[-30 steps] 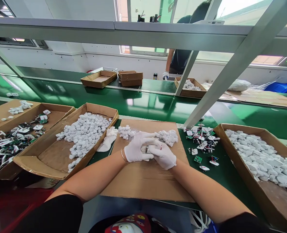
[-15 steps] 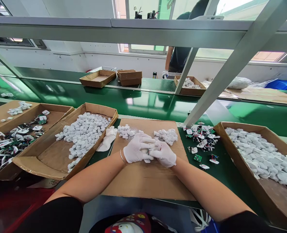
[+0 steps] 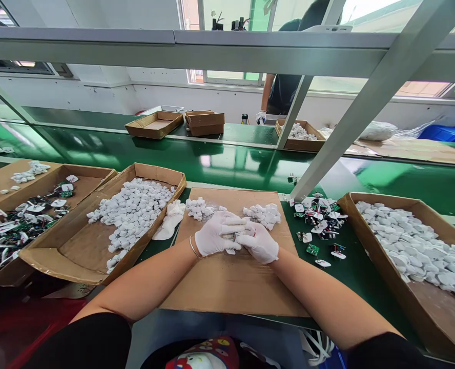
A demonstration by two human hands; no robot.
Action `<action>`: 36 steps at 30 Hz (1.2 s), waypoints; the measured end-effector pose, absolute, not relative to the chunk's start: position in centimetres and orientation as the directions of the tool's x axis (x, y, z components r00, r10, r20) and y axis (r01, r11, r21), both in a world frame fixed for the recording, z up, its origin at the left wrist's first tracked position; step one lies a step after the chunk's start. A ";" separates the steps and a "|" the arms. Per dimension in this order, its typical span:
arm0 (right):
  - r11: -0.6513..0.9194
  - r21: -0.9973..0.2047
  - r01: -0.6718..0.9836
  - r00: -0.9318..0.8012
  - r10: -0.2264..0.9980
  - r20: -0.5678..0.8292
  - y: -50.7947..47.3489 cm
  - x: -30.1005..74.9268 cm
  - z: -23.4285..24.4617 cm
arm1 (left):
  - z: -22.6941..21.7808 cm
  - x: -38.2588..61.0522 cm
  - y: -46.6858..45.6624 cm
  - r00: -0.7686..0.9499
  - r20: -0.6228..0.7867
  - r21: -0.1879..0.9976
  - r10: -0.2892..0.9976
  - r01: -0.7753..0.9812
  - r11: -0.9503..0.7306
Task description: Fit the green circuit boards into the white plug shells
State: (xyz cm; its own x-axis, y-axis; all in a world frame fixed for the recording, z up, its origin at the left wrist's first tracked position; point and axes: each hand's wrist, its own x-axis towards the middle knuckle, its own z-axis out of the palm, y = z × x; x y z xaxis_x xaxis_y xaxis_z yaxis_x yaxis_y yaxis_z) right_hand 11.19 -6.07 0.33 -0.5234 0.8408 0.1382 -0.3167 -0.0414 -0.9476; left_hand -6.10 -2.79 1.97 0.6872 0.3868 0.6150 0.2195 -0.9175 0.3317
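My left hand [image 3: 216, 234] and my right hand [image 3: 261, 243], both in white gloves, meet above a flat cardboard sheet [image 3: 231, 287]. Between them they grip a small white plastic part [image 3: 233, 238], mostly hidden by my fingers. Two heaps of white plastic pieces lie on the sheet just beyond my hands, one [image 3: 200, 208] toward the left and one [image 3: 264, 215] toward the right. A crumpled white cloth or glove [image 3: 169, 221] lies at the sheet's left edge.
Open cardboard trays of white pieces stand to my left [image 3: 129, 218] and right [image 3: 412, 246]. Loose circuit boards with white parts [image 3: 319, 220] lie on the green bench, and more fill a far-left tray [image 3: 23, 220]. Across the green conveyor, a co-worker's gloved hand [image 3: 261, 118] shows.
My hands have drawn slightly closer around the white part, hiding more of it. The view has shifted slightly, and the surrounding trays and heaps look unmoved.
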 end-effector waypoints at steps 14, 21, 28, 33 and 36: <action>-0.033 -0.964 -0.263 -0.467 0.879 0.097 -6.2 11.8 0.0 | 2.0 -6.3 -2.8 0.649 0.662 0.299 0.374 0.229 -0.926; 0.079 -0.984 -0.160 -0.427 0.893 0.141 -6.2 11.8 0.0 | 1.5 -6.1 -2.9 0.643 0.649 0.320 0.407 0.255 -0.912; -0.033 -0.954 -0.297 -0.528 0.838 0.136 -5.8 12.4 -0.1 | 1.8 -6.3 -3.2 0.588 0.661 0.386 0.466 0.265 -0.883; -0.184 -0.920 -0.346 -0.562 0.826 0.046 -5.9 12.0 0.6 | 1.8 -5.9 -3.3 0.550 0.713 0.384 0.435 0.213 -0.899; -0.234 -0.892 -0.388 -0.571 0.820 0.033 -6.0 11.8 0.9 | 2.2 -5.6 -3.3 0.596 0.700 0.368 0.393 0.171 -0.914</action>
State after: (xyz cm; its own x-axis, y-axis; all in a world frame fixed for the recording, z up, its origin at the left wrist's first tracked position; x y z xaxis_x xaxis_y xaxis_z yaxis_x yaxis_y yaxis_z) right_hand 11.78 -6.04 0.89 -0.5712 0.8201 0.0332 -0.3877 -0.2339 -0.8916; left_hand -5.63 -3.26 2.23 0.5957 0.3935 0.7002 0.1710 -0.9139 0.3681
